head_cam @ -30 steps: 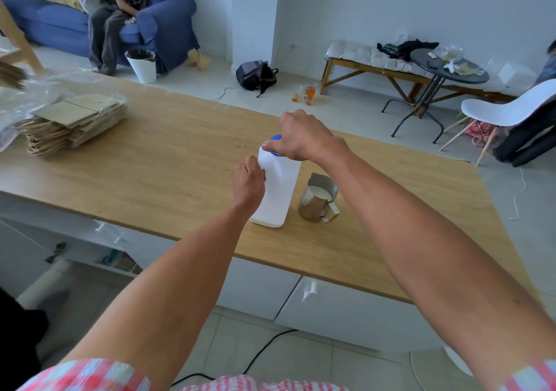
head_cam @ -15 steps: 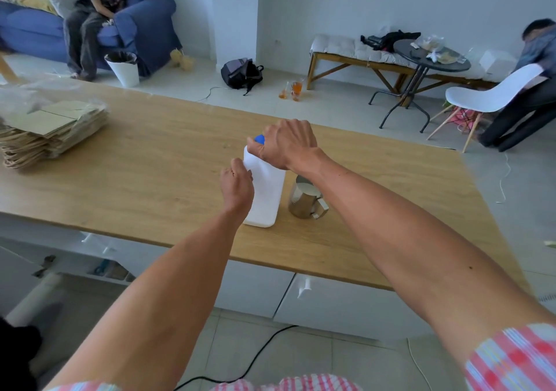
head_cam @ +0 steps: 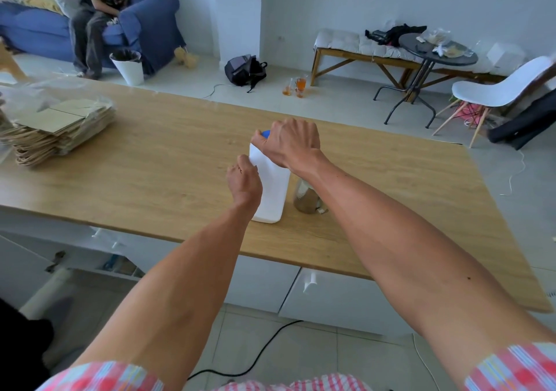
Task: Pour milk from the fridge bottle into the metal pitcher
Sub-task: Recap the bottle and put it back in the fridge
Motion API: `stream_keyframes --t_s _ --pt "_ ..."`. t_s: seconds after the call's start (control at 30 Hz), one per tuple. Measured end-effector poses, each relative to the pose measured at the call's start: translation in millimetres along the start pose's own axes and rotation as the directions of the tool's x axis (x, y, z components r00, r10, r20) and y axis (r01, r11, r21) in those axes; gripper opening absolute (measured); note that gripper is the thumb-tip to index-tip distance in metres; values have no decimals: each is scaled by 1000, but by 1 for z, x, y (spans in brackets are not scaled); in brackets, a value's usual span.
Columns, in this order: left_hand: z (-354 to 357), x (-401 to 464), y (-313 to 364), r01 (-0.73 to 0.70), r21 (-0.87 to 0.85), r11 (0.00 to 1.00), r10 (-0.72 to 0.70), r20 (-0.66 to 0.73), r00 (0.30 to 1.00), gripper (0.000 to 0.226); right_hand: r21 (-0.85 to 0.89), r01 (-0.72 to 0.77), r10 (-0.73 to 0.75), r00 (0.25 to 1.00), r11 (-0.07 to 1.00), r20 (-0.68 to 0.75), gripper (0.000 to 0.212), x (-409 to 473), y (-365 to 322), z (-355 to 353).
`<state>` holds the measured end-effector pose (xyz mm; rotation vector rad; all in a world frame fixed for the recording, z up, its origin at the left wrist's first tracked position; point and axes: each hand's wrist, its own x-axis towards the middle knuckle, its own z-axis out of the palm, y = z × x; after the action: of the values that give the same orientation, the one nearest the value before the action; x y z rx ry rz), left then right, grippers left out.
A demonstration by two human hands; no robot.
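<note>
Holding the bottle point(head_cam: 270, 186) steady with your left hand point(head_cam: 244, 180) curled on its side, your right hand point(head_cam: 293, 144) wraps the cap point(head_cam: 266, 133), pitcher point(head_cam: 307, 199) just beside.

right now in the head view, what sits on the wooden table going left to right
stack of brown paper bags → left hand gripping the bottle's side → white milk bottle with the right hand on its blue cap → metal pitcher, partly hidden behind the right forearm
</note>
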<state>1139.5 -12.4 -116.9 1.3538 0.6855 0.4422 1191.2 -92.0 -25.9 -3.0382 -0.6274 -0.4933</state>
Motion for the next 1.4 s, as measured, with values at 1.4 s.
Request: stream_keyframes --t_s 1.4 --pt "-53 -37 41 -123 28 992 116 183 976 39 689 -613 187 679 -386 710 45 -129 -37 98"
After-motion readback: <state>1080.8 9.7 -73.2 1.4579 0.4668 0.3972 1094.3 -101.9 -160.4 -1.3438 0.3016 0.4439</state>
